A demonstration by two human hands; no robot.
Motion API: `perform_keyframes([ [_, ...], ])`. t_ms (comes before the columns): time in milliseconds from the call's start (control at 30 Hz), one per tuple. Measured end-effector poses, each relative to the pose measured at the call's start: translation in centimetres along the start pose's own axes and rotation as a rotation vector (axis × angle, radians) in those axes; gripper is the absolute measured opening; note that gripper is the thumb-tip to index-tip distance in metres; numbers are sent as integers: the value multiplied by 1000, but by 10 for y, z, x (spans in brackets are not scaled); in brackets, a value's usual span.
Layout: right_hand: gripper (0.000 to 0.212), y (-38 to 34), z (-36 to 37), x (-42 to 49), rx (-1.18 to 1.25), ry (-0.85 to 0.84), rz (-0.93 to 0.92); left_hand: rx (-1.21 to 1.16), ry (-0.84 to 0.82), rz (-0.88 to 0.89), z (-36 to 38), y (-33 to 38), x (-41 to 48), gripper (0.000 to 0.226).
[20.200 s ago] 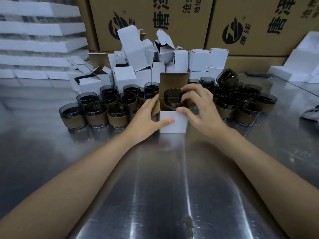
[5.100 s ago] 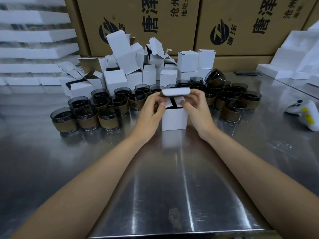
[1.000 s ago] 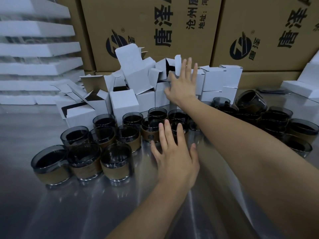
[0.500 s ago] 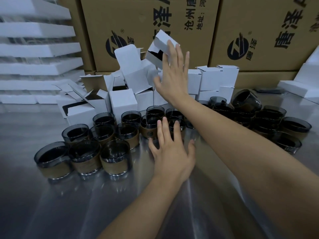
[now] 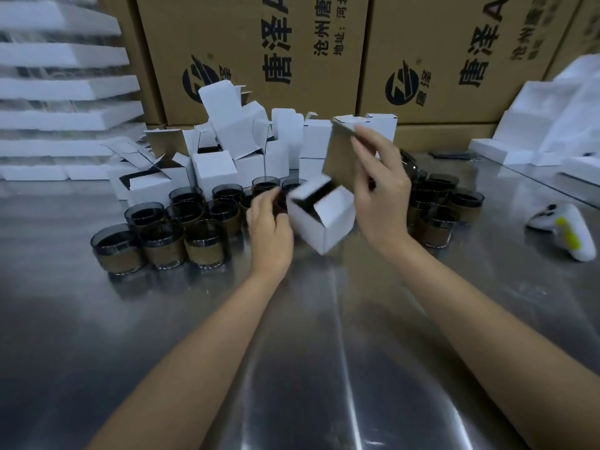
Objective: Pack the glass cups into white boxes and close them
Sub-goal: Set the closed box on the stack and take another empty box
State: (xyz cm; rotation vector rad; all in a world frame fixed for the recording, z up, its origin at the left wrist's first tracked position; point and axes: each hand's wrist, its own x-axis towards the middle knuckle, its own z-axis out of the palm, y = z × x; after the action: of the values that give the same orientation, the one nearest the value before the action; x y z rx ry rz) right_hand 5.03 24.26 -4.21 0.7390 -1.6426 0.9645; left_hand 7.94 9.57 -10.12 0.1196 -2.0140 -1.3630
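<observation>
My right hand (image 5: 383, 190) pinches the raised brown-lined lid flap of an open white box (image 5: 324, 222). The box hangs tilted just above the steel table (image 5: 324, 352), and its opening faces up and left. My left hand (image 5: 271, 232) is right beside the box on the left, fingers curled round a dark glass cup (image 5: 276, 198) at the front of the middle cluster. More glass cups with brown bands stand at the left (image 5: 204, 245) and at the right (image 5: 435, 228). The moving box is blurred.
A pile of empty white boxes (image 5: 214, 170), some open, lies behind the cups. Big cardboard cartons (image 5: 259, 43) wall off the back. Stacked white foam trays (image 5: 65, 89) stand at the left and foam pieces (image 5: 552, 125) at the right. A white and yellow device (image 5: 565, 228) lies at the right.
My right hand has pulled an open white box from the pile down towards me. My left hand has left the table top and closed on a cup.
</observation>
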Motion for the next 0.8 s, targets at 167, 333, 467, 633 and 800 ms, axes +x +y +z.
perform_keyframes([
  [167, 34, 14, -12, -37, 166, -135, 156, -227, -238, 75, -2, 10, -12, 37],
  [333, 34, 11, -5, -39, 419, -160, 493, -349, -428, -172, -4, 10, -6, 50],
  [467, 33, 23, -4, -44, 447, -279, 669, -299, -500, -171, -6, 12, -8, 42],
  [633, 16, 29, -8, -44, 467, -239, 715, -286, -522, -80, -7, 8, -11, 54],
  [800, 24, 22, -11, -41, 445, -278, 598, -253, -448, -78, -6, 7, -11, 66],
])
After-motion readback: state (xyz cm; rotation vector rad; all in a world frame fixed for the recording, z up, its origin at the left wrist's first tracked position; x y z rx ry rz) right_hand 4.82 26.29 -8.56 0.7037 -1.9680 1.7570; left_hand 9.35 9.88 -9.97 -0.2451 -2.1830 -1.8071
